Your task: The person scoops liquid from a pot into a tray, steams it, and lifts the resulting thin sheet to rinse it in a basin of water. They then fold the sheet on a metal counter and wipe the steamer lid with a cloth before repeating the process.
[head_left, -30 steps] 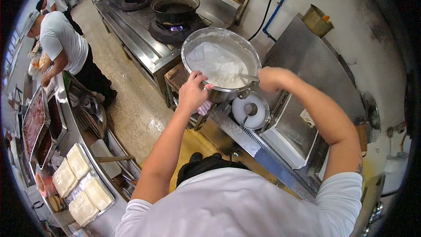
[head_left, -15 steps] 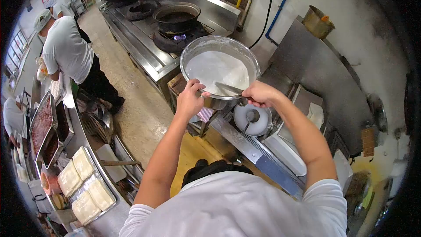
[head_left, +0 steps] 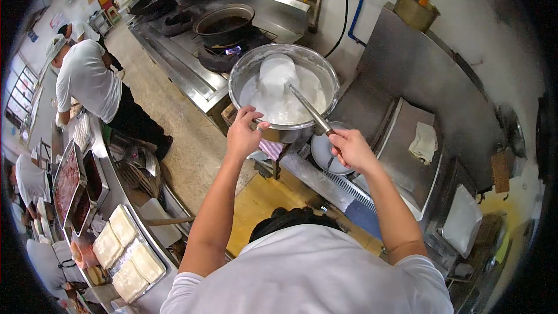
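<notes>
A large metal bowl [head_left: 334, 97] holds white liquid [head_left: 311, 90]. My right hand [head_left: 351, 150] is wrapped round the dark handle of a ladle [head_left: 303, 102], whose white-coated head shows above the liquid inside the bowl. At the bowl's near left rim is my left hand [head_left: 244, 134], its fingers curled over the edge, a ring on one finger. A striped cloth [head_left: 271, 149] hangs under the bowl close to the left hand. Below the ladle handle, a round white container [head_left: 326, 154] is partly hidden by my right hand.
Behind the bowl stands a stove [head_left: 197, 90] with a dark pot [head_left: 224, 26]. On the left counter lie a tray of pale dough slabs [head_left: 131, 261] and trays of dark red food [head_left: 68, 177]. A co-worker [head_left: 90, 81] bends over that counter; other people are farther off.
The ladle has come up from low in the liquid, its head now raised toward the bowl's far side. My right hand has moved down and slightly right. The camera view has shifted.
</notes>
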